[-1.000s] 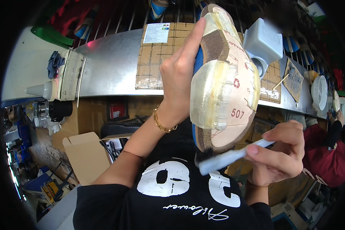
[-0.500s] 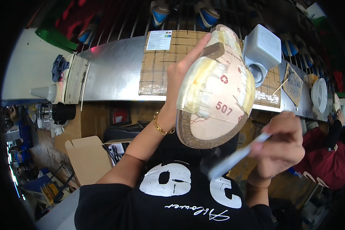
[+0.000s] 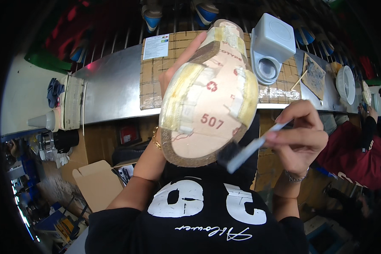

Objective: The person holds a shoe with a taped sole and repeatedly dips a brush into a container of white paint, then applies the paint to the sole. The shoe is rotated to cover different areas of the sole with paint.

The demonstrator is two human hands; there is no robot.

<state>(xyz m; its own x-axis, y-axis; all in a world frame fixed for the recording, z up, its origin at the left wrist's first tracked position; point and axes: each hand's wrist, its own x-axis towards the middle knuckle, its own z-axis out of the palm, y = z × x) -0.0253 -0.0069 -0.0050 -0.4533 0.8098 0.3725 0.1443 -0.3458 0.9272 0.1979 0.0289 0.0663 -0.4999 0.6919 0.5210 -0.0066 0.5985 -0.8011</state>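
Held up in the left hand, fingers wrapped round the far side of the shoe sole, flat underside turned toward the camera, above the near edge of the metal bench. Pinched in the right hand — a small brush, dark bristles touching the sole's lower rim. Probably light and fairly stiff, taped edges a little slick; best gripped across the narrow waist, clear of the rim. Behind, a grey container on a cardboard mat.
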